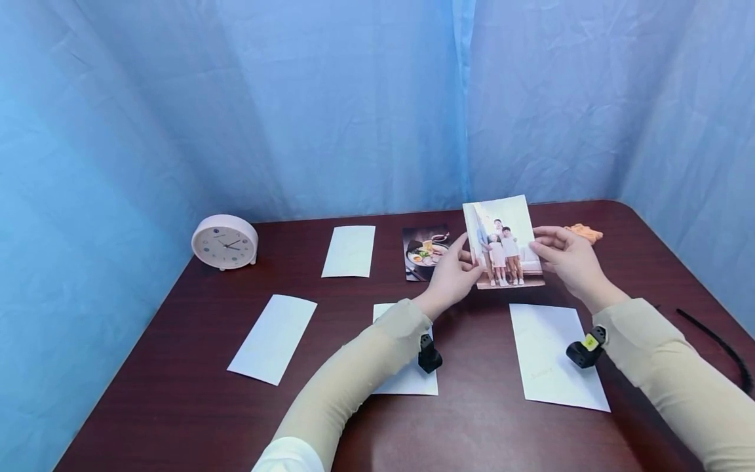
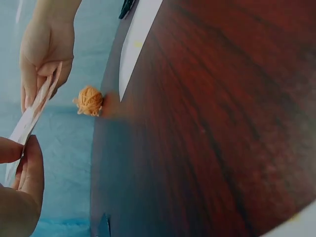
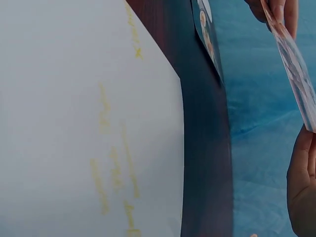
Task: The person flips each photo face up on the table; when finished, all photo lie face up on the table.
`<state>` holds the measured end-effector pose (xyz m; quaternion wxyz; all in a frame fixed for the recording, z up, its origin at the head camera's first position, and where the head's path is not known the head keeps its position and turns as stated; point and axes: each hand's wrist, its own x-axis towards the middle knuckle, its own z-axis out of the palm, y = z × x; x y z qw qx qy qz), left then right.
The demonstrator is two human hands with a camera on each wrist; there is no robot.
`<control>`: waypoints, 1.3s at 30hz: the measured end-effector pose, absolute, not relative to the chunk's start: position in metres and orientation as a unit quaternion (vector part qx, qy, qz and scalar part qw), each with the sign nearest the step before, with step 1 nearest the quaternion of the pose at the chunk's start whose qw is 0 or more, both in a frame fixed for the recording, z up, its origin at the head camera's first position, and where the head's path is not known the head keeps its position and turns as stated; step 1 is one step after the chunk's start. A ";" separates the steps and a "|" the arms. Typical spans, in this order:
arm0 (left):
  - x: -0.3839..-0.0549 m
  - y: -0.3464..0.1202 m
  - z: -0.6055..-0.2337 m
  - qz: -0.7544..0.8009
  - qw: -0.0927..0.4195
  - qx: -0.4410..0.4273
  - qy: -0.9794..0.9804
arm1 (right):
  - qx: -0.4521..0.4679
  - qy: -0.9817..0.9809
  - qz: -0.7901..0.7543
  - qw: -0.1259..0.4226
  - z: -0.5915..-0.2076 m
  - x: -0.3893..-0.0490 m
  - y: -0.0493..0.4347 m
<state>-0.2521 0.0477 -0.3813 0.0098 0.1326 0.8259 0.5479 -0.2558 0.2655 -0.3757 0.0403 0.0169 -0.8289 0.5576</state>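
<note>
Pale-toned, the family photo (image 1: 506, 244) leaned raised between my left hand (image 1: 451, 278) and right hand (image 1: 571, 261), fingers nearly closed, pinching opposite edges. A noodle picture (image 1: 417, 260) lay left of them. This seemed the holding-up step; moving on called for even pinches.

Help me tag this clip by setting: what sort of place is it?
Probably a curtained-off indoor recording booth. Blue curtains hang behind and on both sides of the dark wood-grain table, and the person wears small black wrist cameras.
</note>
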 end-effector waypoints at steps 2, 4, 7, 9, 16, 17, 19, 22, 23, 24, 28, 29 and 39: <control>-0.255 0.049 -0.382 0.549 -0.006 0.126 0.826 | 0.025 -0.835 0.549 0.032 -0.375 -0.255 0.266; -0.258 0.051 -0.384 0.547 -0.022 0.124 0.828 | 0.036 -0.840 0.541 0.022 -0.375 -0.254 0.268; -0.263 0.055 -0.387 0.546 -0.023 0.118 0.829 | 0.040 -0.846 0.531 0.003 -0.374 -0.254 0.269; -0.265 0.057 -0.390 0.552 -0.004 0.117 0.826 | 0.035 -0.852 0.522 -0.005 -0.375 -0.256 0.271; -0.268 0.070 -0.399 0.628 0.103 0.107 0.764 | -0.002 -0.869 0.494 -0.031 -0.379 -0.266 0.283; -0.269 0.072 -0.400 0.628 0.103 0.105 0.765 | -0.008 -0.871 0.490 -0.035 -0.379 -0.267 0.285; -0.270 0.076 -0.401 0.613 0.097 0.102 0.777 | -0.018 -0.875 0.481 -0.048 -0.379 -0.270 0.290; -0.272 0.080 -0.402 0.582 0.087 0.093 0.803 | -0.028 -0.877 0.475 -0.070 -0.380 -0.274 0.295; -0.272 0.081 -0.402 0.571 0.085 0.088 0.812 | -0.030 -0.877 0.474 -0.077 -0.380 -0.275 0.296; -0.273 0.082 -0.403 0.560 0.084 0.084 0.820 | -0.030 -0.877 0.473 -0.083 -0.379 -0.276 0.296; -0.274 0.085 -0.402 0.535 0.078 0.072 0.838 | -0.027 -0.878 0.468 -0.099 -0.379 -0.283 0.299; -0.274 0.086 -0.402 0.531 0.077 0.069 0.841 | -0.026 -0.878 0.467 -0.102 -0.380 -0.285 0.300; -0.275 0.090 -0.407 0.504 0.085 0.061 0.857 | -0.012 -0.877 0.458 -0.143 -0.388 -0.294 0.305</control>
